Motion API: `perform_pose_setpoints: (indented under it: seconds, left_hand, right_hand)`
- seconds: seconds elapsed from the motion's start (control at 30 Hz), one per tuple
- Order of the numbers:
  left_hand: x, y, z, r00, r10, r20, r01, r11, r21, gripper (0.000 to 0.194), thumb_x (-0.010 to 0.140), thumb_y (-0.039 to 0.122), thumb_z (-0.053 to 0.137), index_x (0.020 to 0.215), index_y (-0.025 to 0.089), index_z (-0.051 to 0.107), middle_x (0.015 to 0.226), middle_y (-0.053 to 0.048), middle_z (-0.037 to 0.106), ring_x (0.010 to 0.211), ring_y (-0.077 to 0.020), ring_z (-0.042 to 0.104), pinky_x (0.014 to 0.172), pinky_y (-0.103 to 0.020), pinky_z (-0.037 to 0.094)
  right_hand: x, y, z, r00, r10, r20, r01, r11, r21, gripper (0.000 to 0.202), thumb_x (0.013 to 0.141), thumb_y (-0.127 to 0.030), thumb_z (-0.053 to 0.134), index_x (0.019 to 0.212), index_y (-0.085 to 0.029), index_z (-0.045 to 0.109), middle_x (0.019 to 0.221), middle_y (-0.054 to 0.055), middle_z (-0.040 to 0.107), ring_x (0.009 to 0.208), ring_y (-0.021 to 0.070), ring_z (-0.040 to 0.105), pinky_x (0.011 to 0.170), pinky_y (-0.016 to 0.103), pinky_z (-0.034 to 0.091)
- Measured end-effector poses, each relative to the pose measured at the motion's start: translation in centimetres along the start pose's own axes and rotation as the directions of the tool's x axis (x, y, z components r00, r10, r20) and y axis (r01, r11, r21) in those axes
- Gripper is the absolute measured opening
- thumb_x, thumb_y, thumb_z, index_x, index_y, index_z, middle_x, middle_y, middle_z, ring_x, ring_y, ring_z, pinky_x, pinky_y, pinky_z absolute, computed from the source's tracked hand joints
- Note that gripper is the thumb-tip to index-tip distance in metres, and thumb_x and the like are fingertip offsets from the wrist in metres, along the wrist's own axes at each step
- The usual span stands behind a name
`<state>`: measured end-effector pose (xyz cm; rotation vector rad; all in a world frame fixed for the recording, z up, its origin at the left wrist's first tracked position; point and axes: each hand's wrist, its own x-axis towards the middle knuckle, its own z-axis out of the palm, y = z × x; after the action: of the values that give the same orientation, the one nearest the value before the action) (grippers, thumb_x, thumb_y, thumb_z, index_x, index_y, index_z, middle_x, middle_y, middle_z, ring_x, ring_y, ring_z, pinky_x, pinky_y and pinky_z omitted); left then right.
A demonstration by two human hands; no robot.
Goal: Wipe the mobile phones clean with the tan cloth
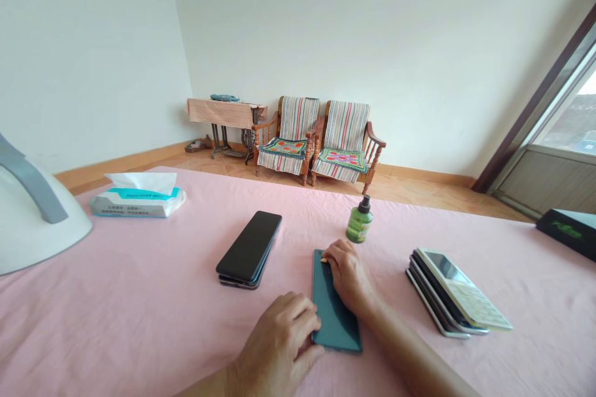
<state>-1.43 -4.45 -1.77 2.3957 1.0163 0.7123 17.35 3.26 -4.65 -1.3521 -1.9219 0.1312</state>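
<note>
at the far left of my feed i see a white, rounded thing with a grey band, cut off by the edge of the view. near it on the pink cloth lies a tissue pack, one white sheet poking up. beyond, by the wall, i get a cloth-covered sewing table. next on the cloth comes a small stack of phones, its top one black and slightly askew on those below.

then the left hand: its curled fingers and thumb touch the lower left corner of the teal phone, and i can't tell whether they grip it or only steady it. that phone lies flat between the two phone stacks, its top end away from me. farther back stand two wooden chairs with striped covers.

the right hand rests over the phone's top end, fingers pinched on a tan bit too small for me to name. just past it stands a green bottle, upright, black-capped. to the right i have a leaning pile of handsets, topped by a pale one, then a black box at the edge.
</note>
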Motion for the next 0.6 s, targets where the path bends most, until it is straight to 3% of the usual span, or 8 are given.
perform_pose_setpoints:
  seconds: [0.4,0.6]
  left_hand:
    - [-0.1,0.0,-0.1,1.0,0.002,-0.012,-0.002,1.0,-0.008,0.03,0.071,-0.001,0.077,0.092,0.017,0.064,0.1,-0.004,0.062,0.095,-0.0233,0.058,0.086,-0.038,0.048]
    - [-0.1,0.3,-0.2,0.999,-0.04,-0.004,0.04,0.998,-0.042,0.03,0.071,-0.001,0.075,0.092,0.018,0.064,0.099,-0.003,0.062,0.096,-0.0233,0.058,0.086,-0.037,0.047]
  right_hand:
    - [0.2,-0.2,-0.3,1.0,-0.012,-0.015,0.013,0.998,0.061,0.03,0.089,-0.004,0.044,0.078,-0.017,0.068,0.085,0.009,0.061,0.084,0.0203,0.055,0.076,0.031,0.046]
    - [-2.7,-2.5,-1.9,0.997,-0.064,0.043,0.058,0.99,0.125,0.028,0.09,-0.004,0.045,0.085,-0.017,0.069,0.09,0.008,0.062,0.086,0.0191,0.057,0.076,0.03,0.047]
